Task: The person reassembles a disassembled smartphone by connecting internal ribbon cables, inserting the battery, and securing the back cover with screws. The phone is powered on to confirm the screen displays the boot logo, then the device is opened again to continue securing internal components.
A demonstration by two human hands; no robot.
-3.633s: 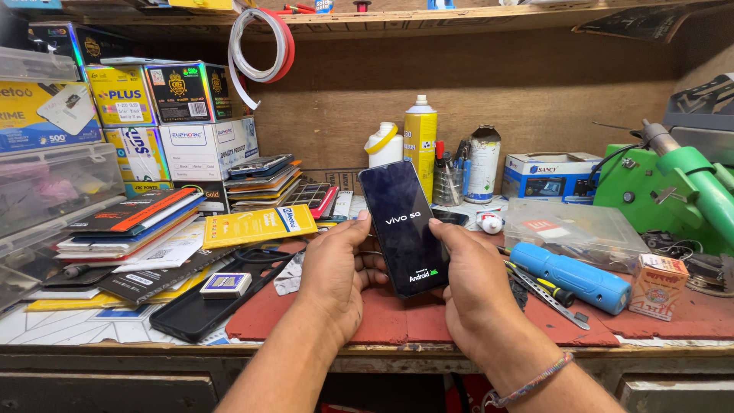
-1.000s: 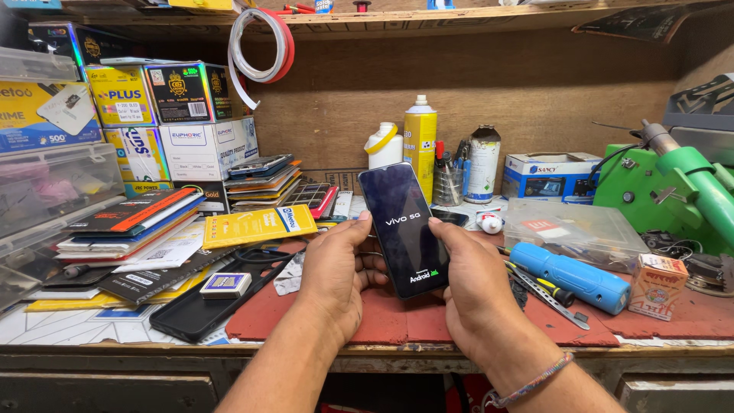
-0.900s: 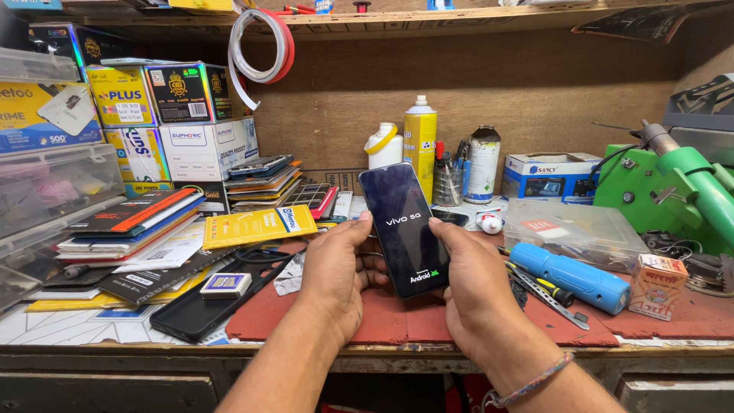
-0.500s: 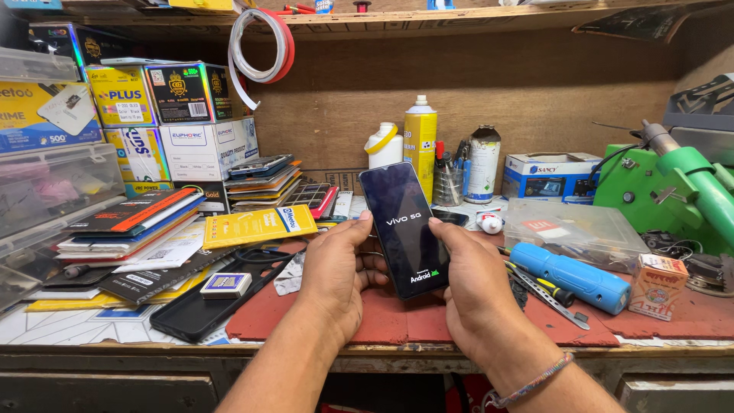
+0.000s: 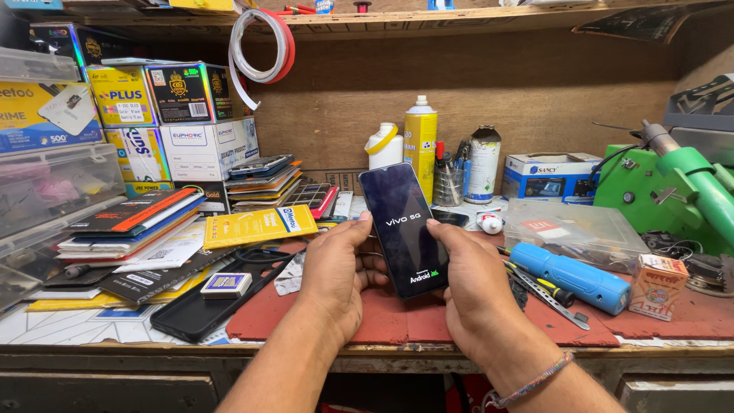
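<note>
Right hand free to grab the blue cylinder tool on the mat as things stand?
Probably not right away: the right hand and left hand both grip the phone. The blue cylinder tool lies just to the right, nothing on top of it, so the path looks open.

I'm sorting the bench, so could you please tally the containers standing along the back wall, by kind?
Yellow spray can: 1
White bottle: 1
Clear tool cup: 1
Silver tin: 1
Total: 4

They stand behind the smartphone that the left hand and right hand hold.
</note>
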